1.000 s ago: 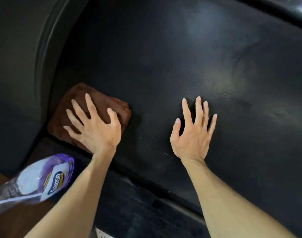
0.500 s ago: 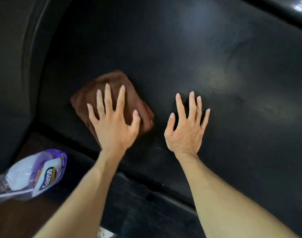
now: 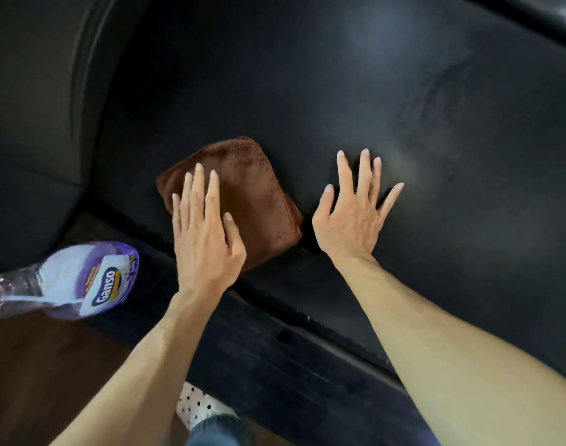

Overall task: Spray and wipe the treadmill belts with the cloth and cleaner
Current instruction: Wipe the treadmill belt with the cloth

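Note:
A folded brown cloth (image 3: pixel 255 194) lies on the black treadmill belt (image 3: pixel 355 91), near its front edge. My left hand (image 3: pixel 204 233) presses flat on the cloth's left part with straight fingers. Just right of the cloth, my right hand (image 3: pixel 352 214) rests flat on the bare belt with its fingers spread. The cleaner spray bottle (image 3: pixel 82 281), clear with purple liquid and a white label, lies on its side at the lower left, apart from both hands.
A dark side rail (image 3: pixel 291 349) runs along the belt's front edge. Brown wooden floor (image 3: pixel 33 365) shows at the lower left. A dark curved housing (image 3: pixel 33 107) fills the upper left. A spotted sock and jeans cuff (image 3: pixel 210 416) show at the bottom.
My left hand has slid the cloth to the right across the belt, from the left edge to beside my right hand. The right hand has stayed planted.

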